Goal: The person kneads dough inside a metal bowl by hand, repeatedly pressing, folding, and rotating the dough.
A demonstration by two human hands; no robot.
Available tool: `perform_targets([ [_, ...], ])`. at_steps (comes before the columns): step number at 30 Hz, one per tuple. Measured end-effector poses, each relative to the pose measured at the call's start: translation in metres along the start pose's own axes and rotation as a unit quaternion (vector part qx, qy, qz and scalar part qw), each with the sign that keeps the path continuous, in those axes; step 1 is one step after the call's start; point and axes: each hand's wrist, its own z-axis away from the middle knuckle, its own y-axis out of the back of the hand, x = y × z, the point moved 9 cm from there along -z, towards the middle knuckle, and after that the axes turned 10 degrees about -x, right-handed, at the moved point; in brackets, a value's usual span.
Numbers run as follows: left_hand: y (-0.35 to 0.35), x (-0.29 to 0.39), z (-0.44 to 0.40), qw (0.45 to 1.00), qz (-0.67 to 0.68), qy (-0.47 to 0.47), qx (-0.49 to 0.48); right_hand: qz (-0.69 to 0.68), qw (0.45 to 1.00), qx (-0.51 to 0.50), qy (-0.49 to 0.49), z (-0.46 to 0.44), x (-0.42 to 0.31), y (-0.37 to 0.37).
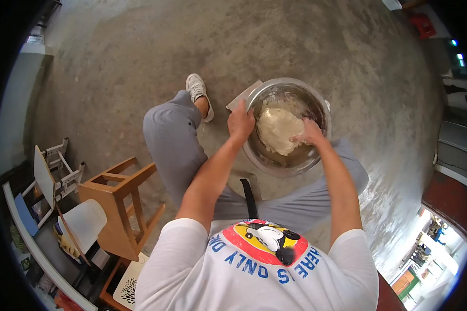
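Observation:
A wide metal basin (275, 168) stands in front of me between my knees, with a big pale lump of dough (279, 129) inside it. My left hand (241, 123) grips the basin's left rim, its fingers closed over the edge. On the right side of the dough, my right hand (309, 132) presses in from inside the basin. Its thumb lies against the dough, while the other fingertips are partly hidden at the dough's edge. Flour or dough residue coats the basin's inner wall.
Under the basin's upper left side shows the corner of a flat board or stool top (244, 96). A wooden stool (114, 207) lies on its side at the left, near a white folding stool (57, 173). Dark red furniture (449, 202) stands at the right on the concrete floor (129, 52).

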Motion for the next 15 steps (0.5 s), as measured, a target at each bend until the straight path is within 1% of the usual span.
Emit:
perform_targets([
  [3, -0.005, -0.007, -0.002, 1.0, 0.006, 0.013, -0.015, 0.003, 0.99, -0.087, -0.112, 0.001, 0.005, -0.029],
  [6, -0.006, -0.006, -0.006, 0.999, 0.008, 0.021, -0.026, 0.003, 0.987, 0.109, -0.114, 0.034, -0.02, -0.024],
  [9, -0.001, -0.005, -0.002, 0.999, 0.016, 0.027, -0.027, -0.071, 0.98, 0.177, -0.047, 0.046, -0.041, -0.027],
  [12, -0.005, -0.007, -0.001, 0.999, 0.028, 0.016, -0.021, -0.066, 0.979, 0.18, -0.073, 0.062, -0.061, -0.023],
  [15, -0.007, -0.008, -0.004, 0.999, 0.032, 0.014, -0.009, -0.097, 0.963, 0.248, -0.046, 0.09, -0.09, 0.007],
])
